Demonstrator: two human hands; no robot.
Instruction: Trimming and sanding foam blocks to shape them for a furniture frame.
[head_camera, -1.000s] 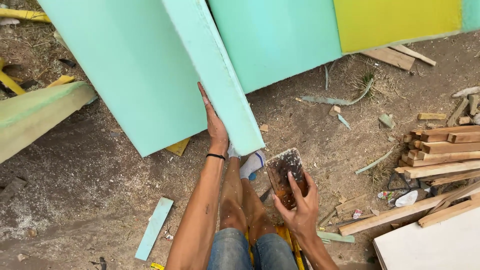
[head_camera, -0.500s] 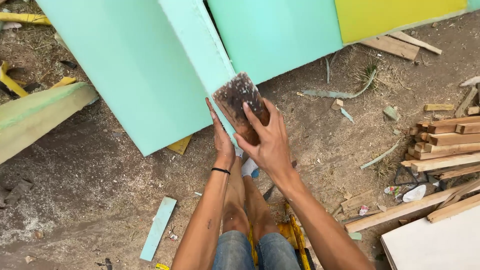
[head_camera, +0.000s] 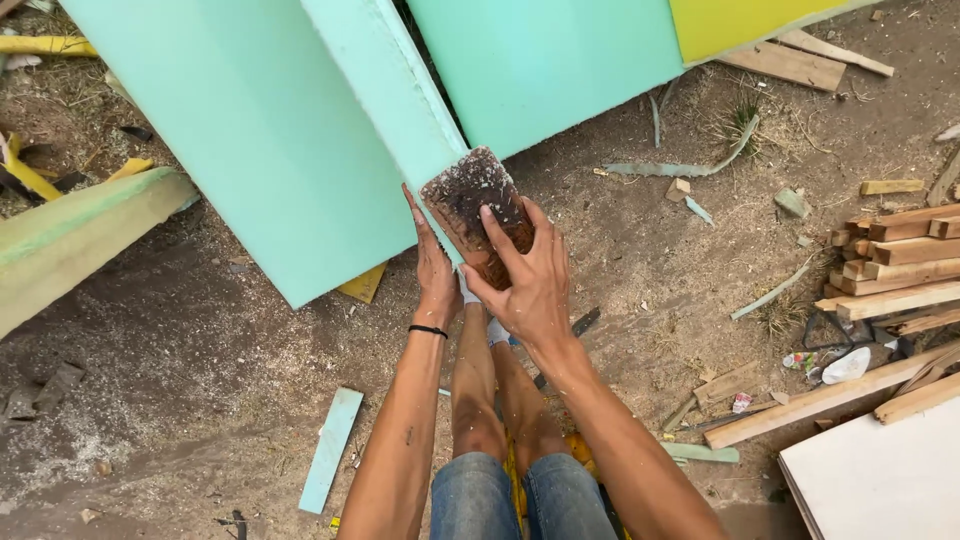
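A large mint-green painted panel (head_camera: 250, 130) stands on edge on the dirt, its narrow edge (head_camera: 385, 100) facing me. My left hand (head_camera: 432, 265) presses flat against the lower end of that edge. My right hand (head_camera: 525, 275) grips a wide, dark, stained scraper blade (head_camera: 472, 200) and holds it against the bottom of the panel edge. My legs in jeans (head_camera: 500, 400) stretch out below my arms.
A second mint-green panel (head_camera: 550, 60) and a yellow one (head_camera: 740, 20) stand behind. Stacked wood strips (head_camera: 900, 260) lie at the right, a white board (head_camera: 880, 480) at bottom right. A green beam (head_camera: 70, 240) lies left, with a small mint offcut (head_camera: 330, 450) on the ground.
My right hand has lifted the scraper from beside my leg up to the bottom of the panel edge. My left hand has stayed on the edge.
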